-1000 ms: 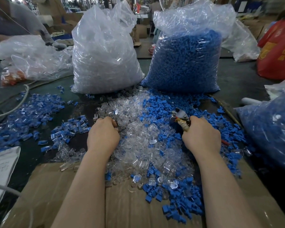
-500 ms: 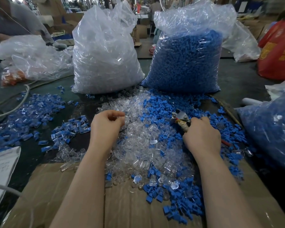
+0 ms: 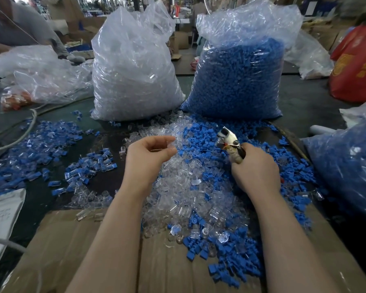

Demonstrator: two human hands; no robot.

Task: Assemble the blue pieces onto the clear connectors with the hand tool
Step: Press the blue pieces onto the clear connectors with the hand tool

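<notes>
Gripping the hand tool (image 3: 230, 144) in our right hand (image 3: 255, 170), we hold it right of the frame's centre with its metal head tilted up and to the left, above the loose blue pieces (image 3: 201, 140). Our left hand (image 3: 147, 157) hovers left of centre over the pile of clear connectors (image 3: 184, 187), thumb and forefinger curled toward each other; something clear seems pinched at the fingertips (image 3: 172, 150), though we cannot tell for sure. The clear pile and the blue pieces mingle between and below our hands, spilling onto the cardboard sheet (image 3: 57, 250) along the bottom of the frame. At middle left lies a spread of assembled blue-and-clear parts (image 3: 30, 149) on the dark table (image 3: 304, 106). In the upper centre stand two big plastic bags, side by side: the bag of clear connectors (image 3: 133, 66) and, to its right, the bag of blue pieces (image 3: 239, 77). Another bag of blue (image 3: 347, 166) fills the right edge.
</notes>
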